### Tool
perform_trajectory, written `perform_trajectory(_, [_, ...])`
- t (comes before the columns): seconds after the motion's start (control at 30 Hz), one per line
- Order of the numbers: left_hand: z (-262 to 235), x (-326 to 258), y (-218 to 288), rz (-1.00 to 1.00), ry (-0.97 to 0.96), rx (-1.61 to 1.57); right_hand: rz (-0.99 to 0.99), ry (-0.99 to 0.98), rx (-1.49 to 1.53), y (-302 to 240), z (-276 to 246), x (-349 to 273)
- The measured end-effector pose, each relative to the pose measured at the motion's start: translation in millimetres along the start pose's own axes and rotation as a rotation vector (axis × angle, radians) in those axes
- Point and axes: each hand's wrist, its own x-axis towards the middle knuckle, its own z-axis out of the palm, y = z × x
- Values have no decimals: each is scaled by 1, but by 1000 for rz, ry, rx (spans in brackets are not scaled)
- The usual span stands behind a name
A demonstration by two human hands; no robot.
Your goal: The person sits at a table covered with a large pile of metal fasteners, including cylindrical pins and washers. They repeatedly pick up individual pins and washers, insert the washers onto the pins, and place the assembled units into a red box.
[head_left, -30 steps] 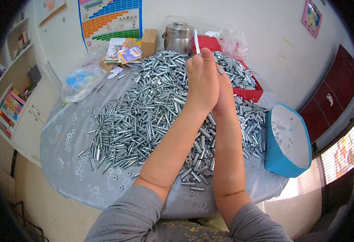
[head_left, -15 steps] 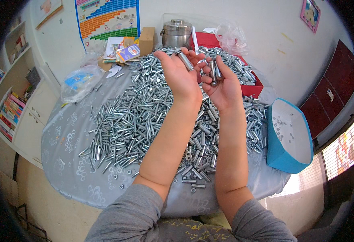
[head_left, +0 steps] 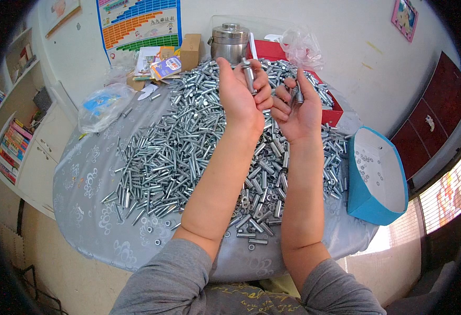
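Observation:
Both my hands are raised over the far part of a large pile of silvery metal bolts and sleeves (head_left: pixel 162 157). My left hand (head_left: pixel 241 102) has its fingers curled round a shiny expansion bolt (head_left: pixel 249 77), which stands nearly upright between thumb and fingers. To its right, my right hand (head_left: pixel 305 115) is half closed, palm up. A silvery metal piece (head_left: pixel 299 94) shows between its thumb and fingers; whether more lie behind it is hidden. Loose nuts and washers (head_left: pixel 245 202) lie among the sleeves near my forearms.
At the right table edge stands a blue box (head_left: pixel 375 210) with small rings inside. A red box (head_left: pixel 331 116) holds more metal parts at the back right. Behind the pile stand a steel pot (head_left: pixel 230 44) and a cardboard box (head_left: pixel 190 50). A plastic bag (head_left: pixel 104 110) lies left.
My hands were close together and have moved apart, the right one slightly rightward and down. The left fingers have curled further round the expansion bolt, which has turned more upright.

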Motion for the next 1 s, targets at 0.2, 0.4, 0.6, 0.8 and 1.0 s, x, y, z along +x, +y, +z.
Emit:
perform_trajectory(0.2, [9, -3, -2, -1, 34, 240, -125, 247, -316, 7, 14, -1])
perform_trajectory(0.4, [13, -3, -5, 165, 76, 485, -116, 79, -317, 4, 1, 2])
perform_trajectory(0.6, [5, 2, -6, 282, 91, 719, -155, 192, -346, -1, 14, -5])
perform_trajectory(0.8, [6, -4, -11, 607, 98, 1149, -365, 315, -836, 2, 30, -16])
perform_trajectory(1.0, [10, -11, 2, 612, -40, 1405, -402, 247, -1050, -5, 33, -25])
